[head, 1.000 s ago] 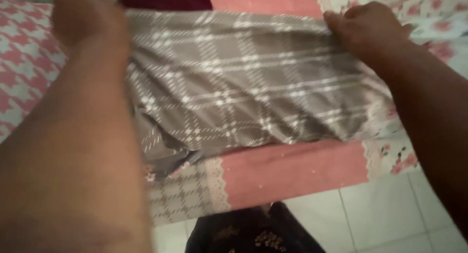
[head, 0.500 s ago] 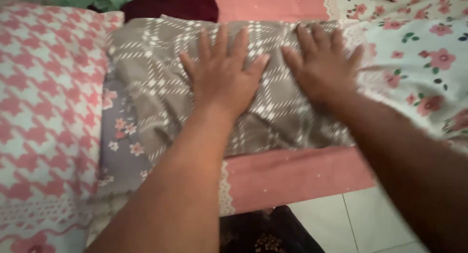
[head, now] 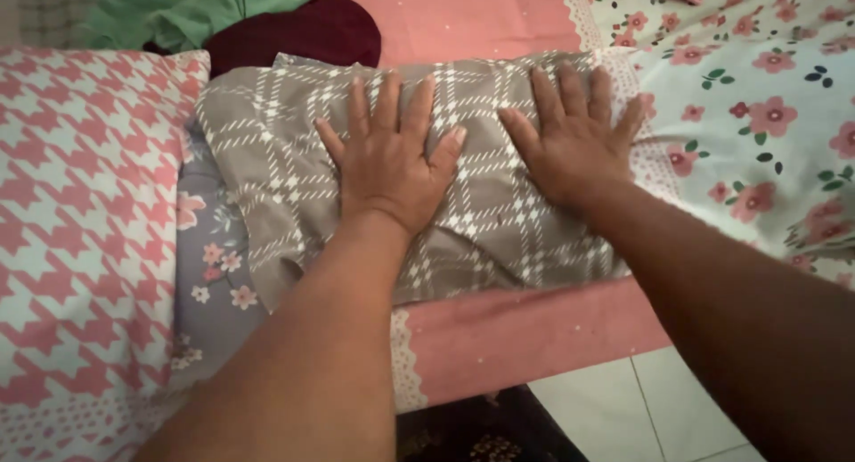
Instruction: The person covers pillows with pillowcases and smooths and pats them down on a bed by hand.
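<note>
Both the left hand (head: 392,163) and right hand (head: 574,141) lie flat, fingers spread, gripping nothing, on the folded grey plaid cloth (head: 267,172), whose long axis runs left-right beneath both palms.

Both forearms reach forward from the lower edge of the view. The left hand (head: 389,159) lies flat, palm down, fingers spread and pointing away. The right hand (head: 574,141) lies flat just beside it, palm down, fingers likewise spread, thumb angled inward
</note>
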